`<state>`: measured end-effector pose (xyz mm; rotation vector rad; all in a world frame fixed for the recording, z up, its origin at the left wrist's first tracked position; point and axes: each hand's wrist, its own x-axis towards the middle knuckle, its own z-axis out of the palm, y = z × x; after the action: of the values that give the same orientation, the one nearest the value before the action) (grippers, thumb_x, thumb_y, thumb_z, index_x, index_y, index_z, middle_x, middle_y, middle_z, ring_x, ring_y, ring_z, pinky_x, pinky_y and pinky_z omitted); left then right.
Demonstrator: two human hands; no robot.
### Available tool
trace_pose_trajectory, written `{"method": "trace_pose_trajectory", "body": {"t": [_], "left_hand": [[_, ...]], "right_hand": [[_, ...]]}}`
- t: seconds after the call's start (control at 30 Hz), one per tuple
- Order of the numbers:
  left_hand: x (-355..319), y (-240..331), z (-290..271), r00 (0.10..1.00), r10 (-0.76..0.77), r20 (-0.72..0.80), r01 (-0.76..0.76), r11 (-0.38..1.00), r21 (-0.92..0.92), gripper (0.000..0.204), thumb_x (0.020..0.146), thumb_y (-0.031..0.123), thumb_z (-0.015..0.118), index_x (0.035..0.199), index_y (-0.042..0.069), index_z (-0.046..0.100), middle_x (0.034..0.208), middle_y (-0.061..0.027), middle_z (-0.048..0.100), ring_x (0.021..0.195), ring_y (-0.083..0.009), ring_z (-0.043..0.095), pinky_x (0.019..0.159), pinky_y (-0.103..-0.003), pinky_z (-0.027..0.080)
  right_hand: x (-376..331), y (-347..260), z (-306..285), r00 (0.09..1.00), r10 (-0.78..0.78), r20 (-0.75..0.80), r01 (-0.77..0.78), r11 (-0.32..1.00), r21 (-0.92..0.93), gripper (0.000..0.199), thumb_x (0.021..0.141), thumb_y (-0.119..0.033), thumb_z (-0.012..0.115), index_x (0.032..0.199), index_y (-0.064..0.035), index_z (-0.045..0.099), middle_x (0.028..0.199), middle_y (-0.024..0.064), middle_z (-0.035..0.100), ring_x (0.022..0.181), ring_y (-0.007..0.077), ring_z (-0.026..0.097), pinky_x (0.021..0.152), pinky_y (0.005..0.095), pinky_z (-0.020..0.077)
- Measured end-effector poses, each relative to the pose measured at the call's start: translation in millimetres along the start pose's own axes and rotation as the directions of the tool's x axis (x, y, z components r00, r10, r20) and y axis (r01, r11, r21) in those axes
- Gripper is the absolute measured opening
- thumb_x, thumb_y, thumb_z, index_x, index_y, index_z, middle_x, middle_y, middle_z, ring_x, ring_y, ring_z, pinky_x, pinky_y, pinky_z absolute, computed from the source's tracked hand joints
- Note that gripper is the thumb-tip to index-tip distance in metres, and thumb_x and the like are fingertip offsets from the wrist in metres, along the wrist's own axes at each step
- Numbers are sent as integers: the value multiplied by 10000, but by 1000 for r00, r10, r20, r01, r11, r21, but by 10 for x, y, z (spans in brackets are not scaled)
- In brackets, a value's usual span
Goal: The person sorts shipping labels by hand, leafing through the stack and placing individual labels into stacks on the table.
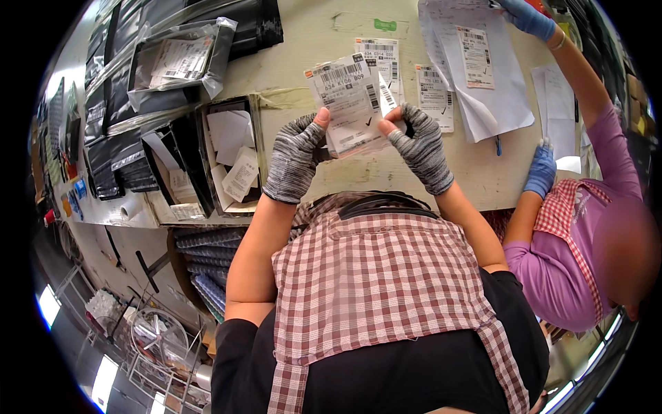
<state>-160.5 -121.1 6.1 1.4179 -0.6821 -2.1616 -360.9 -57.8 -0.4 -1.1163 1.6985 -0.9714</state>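
Observation:
Both my hands wear grey knitted fingerless gloves and are raised over the table. My left hand (296, 155) pinches the left edge of a few overlapping white shipping labels (345, 96), its thumb on top. At their right side my right hand (418, 146) grips the same labels between thumb and fingers, where another label slants out. The front label carries a barcode, printed text and a tick mark. Just beyond, one more label (378, 50) shows, partly hidden behind the held ones. A separate label (435, 98) lies flat to the right of my right hand.
Papers with a label (476, 58) on them lie at the right. A co-worker's blue-gloved hand (527, 17) reaches over them; the other glove (543, 169) rests at the table edge. Left stand a box of paper slips (238, 172), black plastic mailers (124, 169) and a wrapped packet (181, 61).

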Motion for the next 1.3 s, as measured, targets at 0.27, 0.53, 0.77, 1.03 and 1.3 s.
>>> {"method": "trace_pose_trajectory", "body": {"t": [0.27,0.53,0.77,1.03,1.3], "left_hand": [[-1,26,-1,997,0,77,4,999,-43,405,872,286,631,1059,-72,595,913,-117,646,768,-158,635,644,-255,561],[22,12,-54,998,38,54,-39,999,14,338,856,164,641,1102,-63,595,901,-110,641,699,-146,623,641,-242,557],[76,-1,-89,999,28,41,-29,999,25,350,856,167,644,1110,-67,590,907,-114,642,690,-134,622,644,-238,557],[368,-144,-82,999,9,42,-10,999,32,288,863,136,632,1082,-48,606,891,-89,639,700,-127,611,633,-237,564],[806,-145,82,998,-34,44,29,992,127,339,859,126,640,1142,-48,574,943,-89,642,736,-125,619,633,-235,568]], "right_hand": [[33,163,11,994,15,-112,-16,1000,-5,137,830,-164,679,809,-39,628,649,-8,568,587,60,477,542,220,409],[93,236,-46,970,122,-209,-48,943,328,106,881,-148,622,853,-51,590,724,-47,523,648,51,457,599,205,403],[173,431,-338,933,107,-343,64,891,450,97,905,-152,590,901,-68,541,783,-40,506,684,44,422,620,192,384],[168,608,-572,816,39,-577,145,952,270,131,897,-123,592,833,-51,503,721,-49,464,649,33,386,603,182,364],[123,632,-630,840,4,-543,136,966,219,161,859,-34,596,986,-52,499,786,-55,459,705,32,409,642,164,362]]}}
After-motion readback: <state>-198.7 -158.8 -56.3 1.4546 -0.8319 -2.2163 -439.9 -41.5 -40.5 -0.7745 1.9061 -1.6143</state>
